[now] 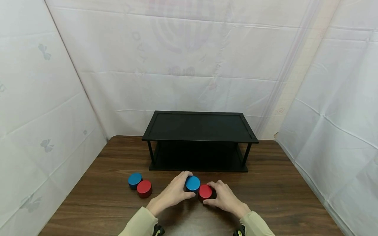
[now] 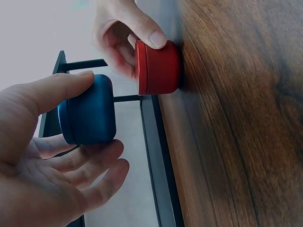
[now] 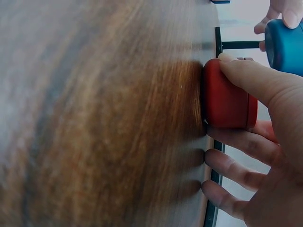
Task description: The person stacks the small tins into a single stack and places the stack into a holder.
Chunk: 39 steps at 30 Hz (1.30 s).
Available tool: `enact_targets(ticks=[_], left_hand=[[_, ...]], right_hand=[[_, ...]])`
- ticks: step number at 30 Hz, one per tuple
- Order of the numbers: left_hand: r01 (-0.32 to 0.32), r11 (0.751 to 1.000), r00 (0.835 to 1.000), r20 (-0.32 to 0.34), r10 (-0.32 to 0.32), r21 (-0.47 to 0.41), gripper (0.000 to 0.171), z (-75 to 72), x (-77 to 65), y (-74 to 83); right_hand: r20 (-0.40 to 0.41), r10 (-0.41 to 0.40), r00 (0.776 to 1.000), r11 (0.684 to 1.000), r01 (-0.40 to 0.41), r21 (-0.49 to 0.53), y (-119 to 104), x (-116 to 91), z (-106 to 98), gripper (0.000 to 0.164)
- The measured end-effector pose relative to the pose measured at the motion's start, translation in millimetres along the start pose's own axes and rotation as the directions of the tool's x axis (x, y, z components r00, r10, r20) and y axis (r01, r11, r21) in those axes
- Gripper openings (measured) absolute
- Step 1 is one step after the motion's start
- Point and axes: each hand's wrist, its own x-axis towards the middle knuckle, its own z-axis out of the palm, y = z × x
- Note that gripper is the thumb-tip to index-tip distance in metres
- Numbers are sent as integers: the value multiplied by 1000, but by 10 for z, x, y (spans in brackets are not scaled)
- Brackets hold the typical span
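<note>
My left hand (image 1: 176, 190) pinches a small blue round tin (image 1: 193, 183) between thumb and fingers. In the left wrist view, this blue lidded tin (image 2: 91, 113) is held up off the table. Close beside it, my right hand (image 1: 226, 198) grips a red round tin (image 1: 205, 192) of the same kind, thumb on one side and fingers on the other. The right wrist view has that red tin (image 3: 227, 97) upright with its base at the tabletop. Another blue tin (image 1: 135, 180) and another red tin (image 1: 144, 189) stand side by side to the left of my hands.
A black two-tier rack (image 1: 200, 126) stands behind my hands, with a flat upper shelf and a lower shelf (image 1: 198, 157) on thin posts. Everything rests on a dark wood table (image 1: 274, 196). White sheets (image 1: 189, 59) enclose the back and both sides.
</note>
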Motion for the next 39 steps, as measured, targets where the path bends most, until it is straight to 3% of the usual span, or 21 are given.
enact_targets(ticks=[39], left_hand=[[-25,1000,1000,17,25,11,55,92,62,58]], right_hand=[[-4,-15,1000,1000,15,-17,-9,5,-12,60]])
